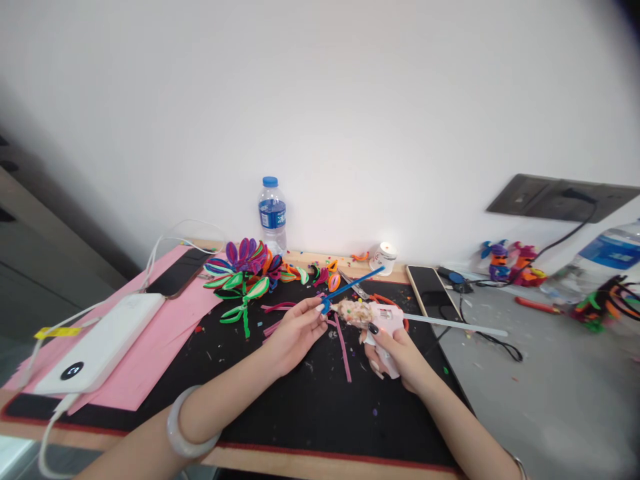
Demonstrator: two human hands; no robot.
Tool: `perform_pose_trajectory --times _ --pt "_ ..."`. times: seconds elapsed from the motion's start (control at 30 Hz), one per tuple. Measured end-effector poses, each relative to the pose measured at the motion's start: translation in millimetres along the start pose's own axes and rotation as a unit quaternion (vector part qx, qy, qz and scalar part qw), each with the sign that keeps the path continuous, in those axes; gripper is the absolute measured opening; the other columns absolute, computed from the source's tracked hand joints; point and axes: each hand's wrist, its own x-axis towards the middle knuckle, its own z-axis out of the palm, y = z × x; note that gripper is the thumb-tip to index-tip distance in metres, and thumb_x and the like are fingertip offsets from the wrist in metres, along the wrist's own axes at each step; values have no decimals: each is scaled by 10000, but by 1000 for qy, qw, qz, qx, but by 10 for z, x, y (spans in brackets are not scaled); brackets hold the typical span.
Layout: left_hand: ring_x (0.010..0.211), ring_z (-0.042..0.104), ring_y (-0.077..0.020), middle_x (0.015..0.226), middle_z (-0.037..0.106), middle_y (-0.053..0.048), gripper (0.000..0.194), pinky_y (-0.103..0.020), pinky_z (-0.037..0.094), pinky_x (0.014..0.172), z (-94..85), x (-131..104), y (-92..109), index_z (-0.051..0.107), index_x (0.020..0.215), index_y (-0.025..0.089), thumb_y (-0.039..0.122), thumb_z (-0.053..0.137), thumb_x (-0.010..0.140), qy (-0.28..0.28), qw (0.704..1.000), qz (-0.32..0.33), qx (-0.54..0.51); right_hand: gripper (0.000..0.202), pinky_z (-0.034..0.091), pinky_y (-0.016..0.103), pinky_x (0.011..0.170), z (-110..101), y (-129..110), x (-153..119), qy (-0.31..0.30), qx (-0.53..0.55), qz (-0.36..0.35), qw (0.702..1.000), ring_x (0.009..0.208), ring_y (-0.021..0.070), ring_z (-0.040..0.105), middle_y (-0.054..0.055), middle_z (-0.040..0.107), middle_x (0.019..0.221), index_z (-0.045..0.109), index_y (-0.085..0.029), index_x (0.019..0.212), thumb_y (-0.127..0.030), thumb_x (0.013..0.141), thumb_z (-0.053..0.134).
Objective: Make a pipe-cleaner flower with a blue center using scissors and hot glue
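Note:
Between the fingertips of my left hand [300, 331] is a blue pipe cleaner [356, 283], curled at the held end, its straight tail pointing up and right. My right hand [393, 350] is wrapped round the handle of a pale pink hot glue gun [387, 321]. The gun's nozzle, crusted with glue, meets or nearly meets the blue curl; I cannot tell whether they touch. A long clear glue stick [455, 325] sticks out of its back. Pink pipe cleaners [343, 350] lie on the black mat [300, 420] below my hands. Left of them is a multicoloured pipe-cleaner flower [245, 287].
A water bottle [273, 217] and a white paper cup [384, 257] stand by the wall. A white power bank [103, 340] and a phone [179, 272] rest on pink sheets [143, 380] at left. Another phone [433, 293], cables and small pipe-cleaner figures [499, 262] are at right.

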Motion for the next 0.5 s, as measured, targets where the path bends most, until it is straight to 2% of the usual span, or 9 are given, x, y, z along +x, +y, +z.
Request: perform_pose_trajectory --times 0.5 --pt "680 578 -89 736 598 -19 164 -211 465 687 0 4 17 603 846 145 78 631 699 10 1000 3 9 352 298 156 306 15 7 -13 13 -20 17 1000 279 34 329 -53 467 384 499 -130 760 -481 752 527"
